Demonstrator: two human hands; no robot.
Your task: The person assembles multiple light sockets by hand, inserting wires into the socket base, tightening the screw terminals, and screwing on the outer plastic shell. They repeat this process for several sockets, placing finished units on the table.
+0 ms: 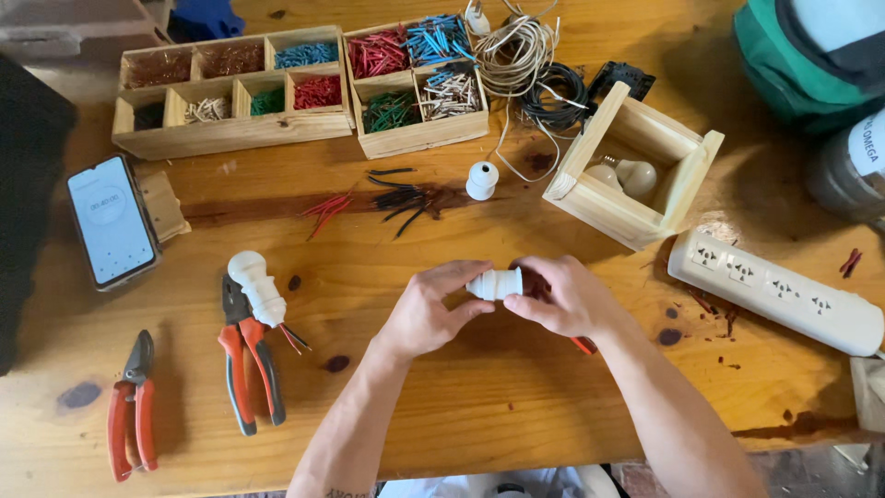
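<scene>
Both hands meet over the middle of the wooden surface [516, 406], and between them is a small white lamp socket [495, 283], held just above the wood. The left hand [430, 309] closes its fingers [461, 273] around the left end of the socket, with the thumb pressed under it. The right hand [562, 297] pinches the right end, its fingers curled together over the top. Something red shows under the right wrist, maybe a tool handle, but it is mostly hidden.

To the left of the hands lies a second white socket [256, 288] with short wires coming out, resting across the head of orange-handled pliers [249, 364]. Further left are red cutters [132, 406] and a phone [112, 221] with a lit screen.

Above the hands stands a small white cap piece [481, 180], beside loose black wire pieces [404, 198] and red wire pieces [327, 207]. Two wooden trays [241, 129] with sorted coloured wire bits stand at the far edge. To the right is an open wooden box [682, 175] holding light bulbs [627, 175], and near it a white power strip [774, 290].
</scene>
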